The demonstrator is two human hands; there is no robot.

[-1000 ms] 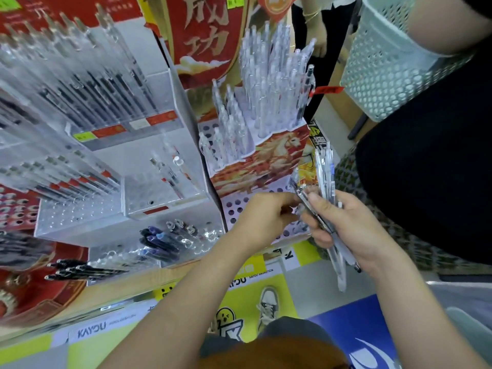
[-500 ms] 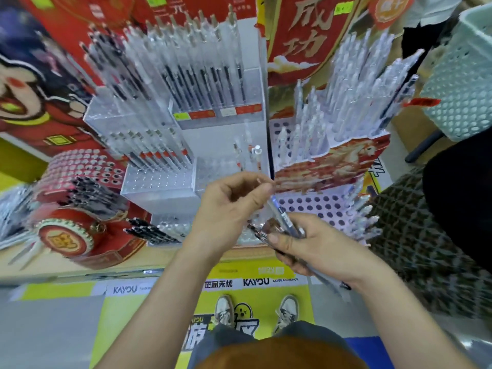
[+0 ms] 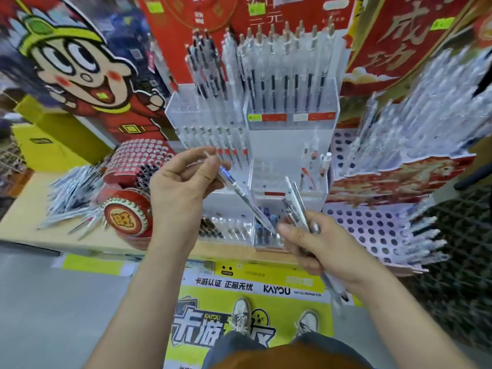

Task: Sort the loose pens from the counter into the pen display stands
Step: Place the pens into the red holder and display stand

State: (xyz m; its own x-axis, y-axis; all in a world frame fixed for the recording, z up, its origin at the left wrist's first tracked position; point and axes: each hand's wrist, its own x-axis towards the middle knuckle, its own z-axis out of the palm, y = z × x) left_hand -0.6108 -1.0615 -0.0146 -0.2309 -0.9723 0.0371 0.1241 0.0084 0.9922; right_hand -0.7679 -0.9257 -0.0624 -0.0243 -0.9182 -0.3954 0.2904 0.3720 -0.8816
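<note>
My left hand (image 3: pixel 183 187) pinches one clear pen with a blue grip (image 3: pixel 241 194) by its upper end; the pen slants down to the right, its tip close to my right thumb. My right hand (image 3: pixel 323 247) grips a bundle of clear pens (image 3: pixel 299 205) that stick up above the fist and out below it. Both hands hover in front of the clear acrylic pen stand (image 3: pixel 290 131), which holds rows of upright pens and has free holes in its lower tiers. A white perforated stand with a horse picture (image 3: pixel 378 222) is at the right.
A red drum-shaped pen holder (image 3: pixel 127 206) sits at the left, with a heap of loose pens (image 3: pixel 69 198) beside it on the wooden counter (image 3: pixel 24 209). Red cardboard signs rise behind the stands. My shoes and a yellow floor sticker (image 3: pixel 255 312) show below.
My left hand has pulled a single blue-grip pen away from the bundle, up and to the left. The view has swung left, bringing the acrylic stand to the centre.
</note>
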